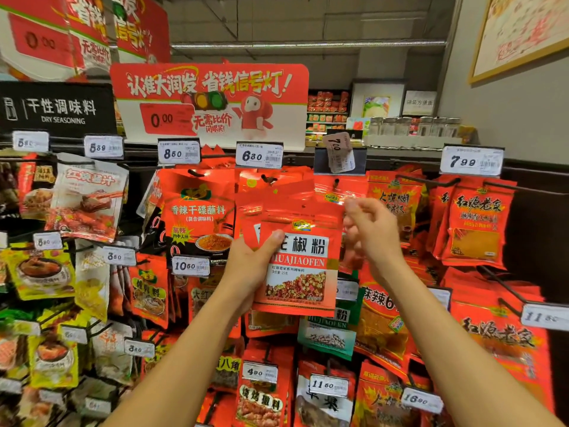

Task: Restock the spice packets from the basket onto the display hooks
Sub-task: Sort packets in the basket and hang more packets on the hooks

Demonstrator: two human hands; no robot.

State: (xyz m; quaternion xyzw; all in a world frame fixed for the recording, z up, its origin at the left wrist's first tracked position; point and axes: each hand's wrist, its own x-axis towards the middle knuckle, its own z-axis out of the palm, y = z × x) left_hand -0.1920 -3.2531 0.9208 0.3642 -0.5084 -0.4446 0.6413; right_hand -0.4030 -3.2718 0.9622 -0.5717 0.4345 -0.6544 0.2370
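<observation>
Two bare hands work at a supermarket dry-seasoning wall, where we hold a small stack of red spice packets [297, 263] up in front of the display hooks. Our left hand [249, 266] grips the stack from its left edge, thumb pressed across the front of the leading packet, which reads "HUAJIAOFEN." Our right hand [369, 234] is raised at the stack's upper right corner, its fingers loosely curled; motion blur keeps us from telling whether they pinch the packet or only touch it. The stack sits just below a price tag [259, 155] marked 6.80 and overlaps red packets already hanging on the hook [269, 179] behind it. Around it, every peg carries its own load: a red dipping-spice pouch [198, 211] under the 8.50 tag to the left, more red packets [475, 223] under 7.99 to the right, a green packet [331, 334] hanging directly below. A red promotional sign [209, 100] tops the rack.
</observation>
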